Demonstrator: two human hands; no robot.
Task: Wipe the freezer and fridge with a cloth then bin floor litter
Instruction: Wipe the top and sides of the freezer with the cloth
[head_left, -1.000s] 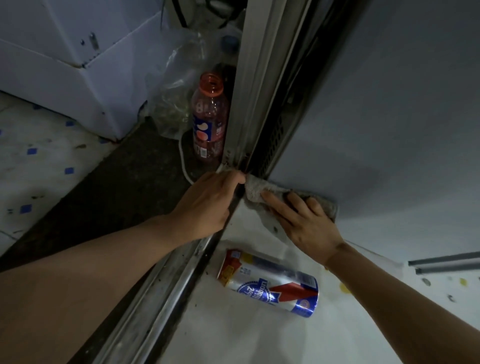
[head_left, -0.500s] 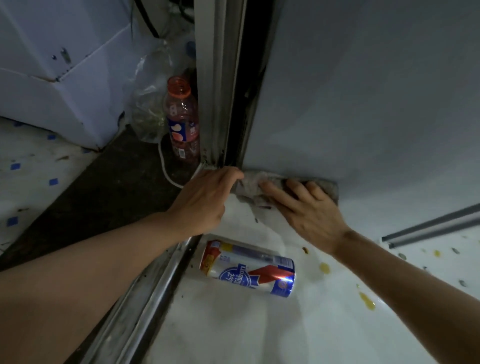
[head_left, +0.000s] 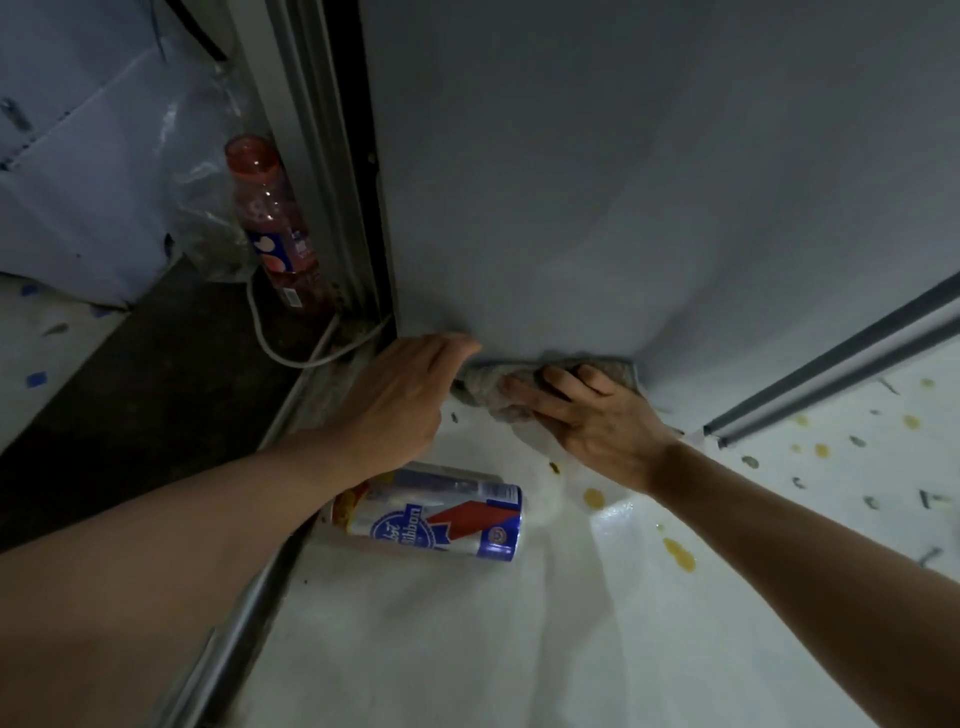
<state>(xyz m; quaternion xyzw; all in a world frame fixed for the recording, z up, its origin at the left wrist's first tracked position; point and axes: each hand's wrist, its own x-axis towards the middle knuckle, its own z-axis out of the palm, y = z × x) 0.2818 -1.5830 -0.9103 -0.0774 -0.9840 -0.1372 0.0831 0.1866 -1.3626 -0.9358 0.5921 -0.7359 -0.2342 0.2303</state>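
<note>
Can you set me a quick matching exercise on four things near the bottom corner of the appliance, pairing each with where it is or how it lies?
Things:
1. grey crumpled cloth
2. blue, red and silver drink can
3. red-tinted plastic bottle
4. white power cord

Places or states:
A. lying on its side on the white floor
B. standing upright beside the metal door frame
C. pressed at the foot of the grey panel under the right hand
D. curving across the dark floor strip

Pairs: 1-C, 2-A, 3-B, 4-D
</note>
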